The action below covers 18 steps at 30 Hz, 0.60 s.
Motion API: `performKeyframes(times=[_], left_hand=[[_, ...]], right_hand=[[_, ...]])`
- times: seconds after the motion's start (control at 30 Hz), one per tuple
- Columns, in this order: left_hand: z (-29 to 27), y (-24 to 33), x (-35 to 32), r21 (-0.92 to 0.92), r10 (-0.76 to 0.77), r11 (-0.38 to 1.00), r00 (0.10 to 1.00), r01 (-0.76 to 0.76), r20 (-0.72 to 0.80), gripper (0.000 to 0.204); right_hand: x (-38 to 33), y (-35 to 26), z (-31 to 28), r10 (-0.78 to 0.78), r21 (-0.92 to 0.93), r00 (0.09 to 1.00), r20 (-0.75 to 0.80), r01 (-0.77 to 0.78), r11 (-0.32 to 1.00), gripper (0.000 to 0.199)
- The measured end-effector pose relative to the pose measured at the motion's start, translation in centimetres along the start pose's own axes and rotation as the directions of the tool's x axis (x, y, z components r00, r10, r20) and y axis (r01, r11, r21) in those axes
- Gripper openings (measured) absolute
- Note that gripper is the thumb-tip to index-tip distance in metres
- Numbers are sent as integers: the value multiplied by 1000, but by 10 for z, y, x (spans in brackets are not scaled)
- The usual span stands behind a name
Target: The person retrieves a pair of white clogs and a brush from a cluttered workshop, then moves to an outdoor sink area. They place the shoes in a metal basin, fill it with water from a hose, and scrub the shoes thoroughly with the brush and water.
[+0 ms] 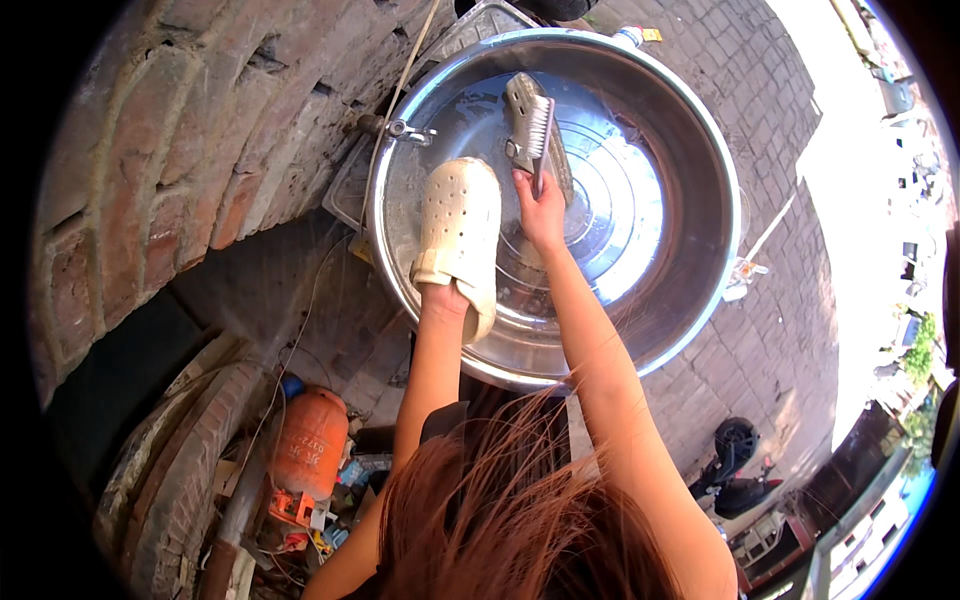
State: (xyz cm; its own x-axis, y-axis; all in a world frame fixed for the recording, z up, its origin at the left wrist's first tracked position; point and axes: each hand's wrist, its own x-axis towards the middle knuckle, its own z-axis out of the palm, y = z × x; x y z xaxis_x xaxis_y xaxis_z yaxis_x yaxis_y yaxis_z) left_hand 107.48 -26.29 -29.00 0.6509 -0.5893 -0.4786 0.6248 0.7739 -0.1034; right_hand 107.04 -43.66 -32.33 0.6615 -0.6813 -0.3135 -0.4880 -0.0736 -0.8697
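My left hand (pixel 445 297) is pushed into the heel opening of a cream clog (pixel 462 205) and holds it up over the left side of a large round metal basin (pixel 710 140). The fingers are hidden inside the clog, whose holed toe points away from me. In my right hand (pixel 541 212) is a scrub brush (pixel 540 128), gripped by its handle, its pale bristles turned to the left. Just beyond and partly behind the brush, a second, greyish clog (pixel 521 95) lies in the shallow water at the basin's far side.
A metal tap (pixel 410 132) juts over the basin's left rim, beside a brick wall (pixel 170 130). An orange gas cylinder (pixel 312 440) and old tyres (pixel 205 480) stand at lower left. Paving (pixel 780 290) spreads to the right, with a small motorbike (pixel 735 465) at lower right.
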Motion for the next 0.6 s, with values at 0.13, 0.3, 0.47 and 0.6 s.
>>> performKeyframes(times=[0.13,0.3,0.47,0.6], left_hand=[[6,3,2,-41,9,999,1000,-10,-15,48],[-14,15,-5,64,60,996,997,-57,-53,49],[-15,15,-5,24,104,995,987,-102,-124,48],[-16,17,-3,-32,75,996,994,-78,-77,47]], right_hand=[[30,38,17,-12,-84,991,130,23,996,31],[35,9,33,245,352,962,118,-271,896,34],[40,-19,20,247,808,957,154,-266,525,33],[19,-19,21,265,874,882,391,-446,196,35]])
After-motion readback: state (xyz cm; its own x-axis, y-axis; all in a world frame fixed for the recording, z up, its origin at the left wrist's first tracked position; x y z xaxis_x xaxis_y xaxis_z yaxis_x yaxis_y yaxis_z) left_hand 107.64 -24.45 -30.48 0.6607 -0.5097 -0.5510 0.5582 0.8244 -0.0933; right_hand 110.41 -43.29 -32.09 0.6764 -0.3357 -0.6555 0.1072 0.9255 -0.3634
